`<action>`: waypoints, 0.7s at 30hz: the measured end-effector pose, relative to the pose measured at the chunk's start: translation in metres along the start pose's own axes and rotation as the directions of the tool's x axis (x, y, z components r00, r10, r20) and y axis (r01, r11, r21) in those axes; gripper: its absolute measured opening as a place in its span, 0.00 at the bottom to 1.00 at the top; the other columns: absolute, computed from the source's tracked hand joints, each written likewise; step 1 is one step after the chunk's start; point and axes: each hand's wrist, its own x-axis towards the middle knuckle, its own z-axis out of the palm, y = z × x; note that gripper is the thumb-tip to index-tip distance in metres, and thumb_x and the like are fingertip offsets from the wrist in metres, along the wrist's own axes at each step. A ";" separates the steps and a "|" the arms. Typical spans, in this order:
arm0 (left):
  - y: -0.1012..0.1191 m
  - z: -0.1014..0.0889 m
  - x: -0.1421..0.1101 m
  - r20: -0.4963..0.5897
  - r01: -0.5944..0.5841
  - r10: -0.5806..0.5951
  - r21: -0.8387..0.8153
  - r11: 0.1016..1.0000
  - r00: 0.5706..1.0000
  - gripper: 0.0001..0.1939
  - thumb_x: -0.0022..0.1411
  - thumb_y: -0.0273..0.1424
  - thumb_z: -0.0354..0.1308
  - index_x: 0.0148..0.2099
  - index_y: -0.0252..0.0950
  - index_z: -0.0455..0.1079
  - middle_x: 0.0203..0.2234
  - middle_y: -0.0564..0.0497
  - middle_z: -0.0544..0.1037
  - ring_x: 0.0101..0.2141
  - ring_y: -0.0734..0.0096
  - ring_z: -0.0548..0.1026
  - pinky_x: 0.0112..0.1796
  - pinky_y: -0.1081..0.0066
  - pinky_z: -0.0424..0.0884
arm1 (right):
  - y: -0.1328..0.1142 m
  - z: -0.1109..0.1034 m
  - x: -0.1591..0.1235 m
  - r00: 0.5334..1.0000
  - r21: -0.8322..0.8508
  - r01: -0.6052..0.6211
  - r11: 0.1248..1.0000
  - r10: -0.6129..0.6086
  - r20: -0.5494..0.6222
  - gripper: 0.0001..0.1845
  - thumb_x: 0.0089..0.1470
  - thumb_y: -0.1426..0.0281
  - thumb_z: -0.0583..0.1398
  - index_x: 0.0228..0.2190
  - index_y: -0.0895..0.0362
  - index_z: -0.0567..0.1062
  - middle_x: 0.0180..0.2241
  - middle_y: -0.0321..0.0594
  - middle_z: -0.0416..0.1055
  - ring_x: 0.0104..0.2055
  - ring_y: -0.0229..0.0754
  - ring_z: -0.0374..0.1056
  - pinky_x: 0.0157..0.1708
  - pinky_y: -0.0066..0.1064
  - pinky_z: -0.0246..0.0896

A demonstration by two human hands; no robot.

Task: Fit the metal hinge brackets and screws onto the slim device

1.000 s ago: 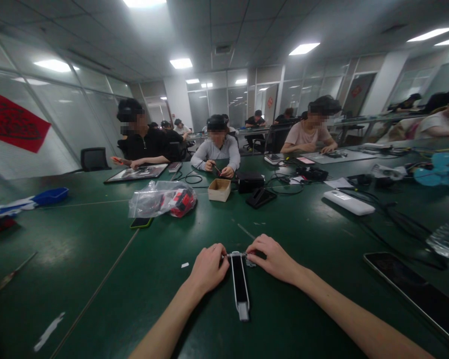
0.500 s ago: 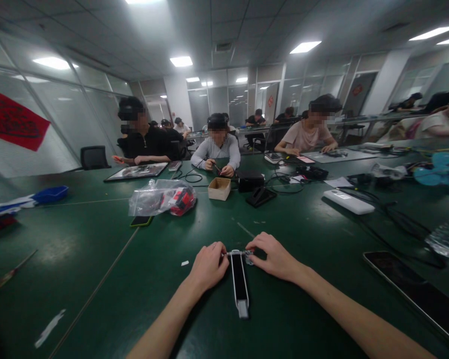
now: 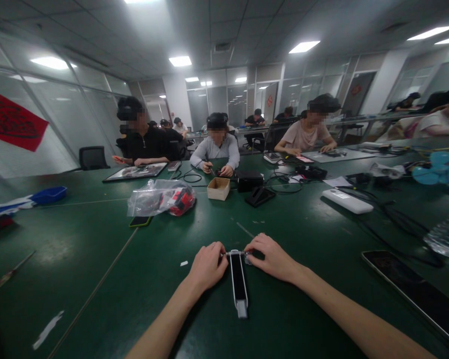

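Note:
A long narrow device with a white frame, a black middle and a grey near end (image 3: 239,284) lies on the green table, pointing away from me. Thin silvery stubs stick out sideways from its far end. My left hand (image 3: 208,267) pinches the stub on the left, its fingertips covering most of it. On the other side my right hand (image 3: 270,259) closes thumb and fingers on a small silvery part (image 3: 247,259) beside the device's far right corner. The exact kind of these pieces is too small to tell.
Beyond my hands are a plastic bag with red items (image 3: 162,198), a phone with a green edge (image 3: 140,221), a small open box (image 3: 218,189) and a black stand (image 3: 260,196). A large phone (image 3: 411,294) and a bottle (image 3: 447,234) are rightward. Co-workers sit opposite.
My right hand has shifted very slightly at the small silvery part. My left hand and the device stay nearly the same. Opposite, a co-worker's hands have moved a little.

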 end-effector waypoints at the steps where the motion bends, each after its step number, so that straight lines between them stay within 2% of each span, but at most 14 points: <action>1: 0.000 0.000 0.000 -0.002 -0.004 0.004 0.000 1.000 1.000 0.06 0.62 0.30 0.45 0.37 0.37 0.63 0.33 0.50 0.73 0.33 0.67 0.70 0.34 0.69 0.61 | 0.000 0.000 0.000 1.000 0.004 0.003 1.000 -0.003 -0.001 0.09 0.55 0.66 0.56 0.36 0.55 0.74 0.35 0.40 0.71 0.39 0.42 0.63 0.40 0.37 0.59; 9: -0.002 0.001 0.000 0.002 -0.003 0.003 0.010 1.000 1.000 0.06 0.62 0.30 0.45 0.37 0.37 0.63 0.33 0.50 0.73 0.33 0.67 0.70 0.33 0.69 0.60 | 0.002 0.002 0.001 0.999 0.047 0.028 0.999 -0.026 -0.042 0.08 0.56 0.70 0.56 0.37 0.56 0.74 0.35 0.39 0.73 0.37 0.40 0.64 0.40 0.36 0.59; 21: 0.001 -0.002 0.000 0.011 0.010 -0.010 0.004 1.000 1.000 0.06 0.62 0.30 0.46 0.37 0.36 0.63 0.33 0.50 0.73 0.33 0.67 0.70 0.34 0.69 0.61 | -0.002 0.000 0.001 1.000 0.050 -0.002 0.999 0.003 -0.020 0.08 0.56 0.68 0.56 0.36 0.55 0.74 0.33 0.38 0.73 0.36 0.40 0.64 0.38 0.35 0.59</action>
